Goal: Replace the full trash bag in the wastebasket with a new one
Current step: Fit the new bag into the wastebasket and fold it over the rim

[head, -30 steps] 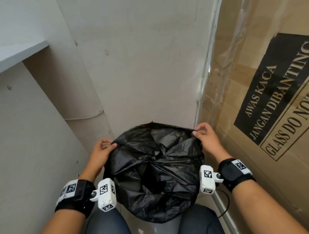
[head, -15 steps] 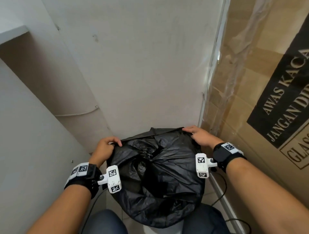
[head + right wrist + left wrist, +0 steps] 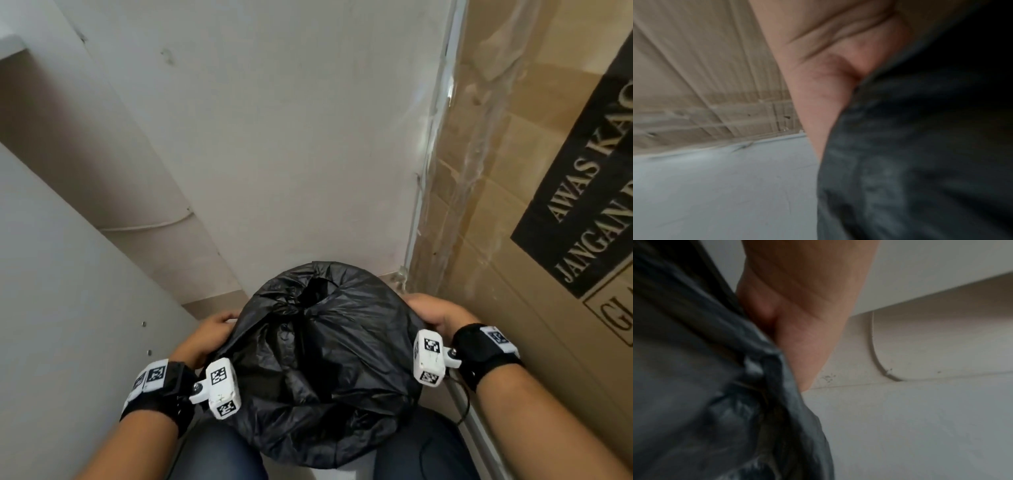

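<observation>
A bulging black trash bag, bunched and creased toward its top centre, fills the lower middle of the head view between my knees. My left hand grips its left edge and my right hand grips its right edge, fingers curled into the plastic. In the left wrist view the heel of my left hand presses against the trash bag. My right hand likewise lies against the trash bag in the right wrist view. A pale sliver of the wastebasket shows under the bag.
A large cardboard box wrapped in clear film stands close on the right. A white wall is straight ahead, and a white cabinet side panel closes the left. A thin cable runs along the recess at left.
Both hands have gathered the bag's rim inward, so its mouth has closed into a bunched dome. The bag sits fuller and rounder than one second ago.
</observation>
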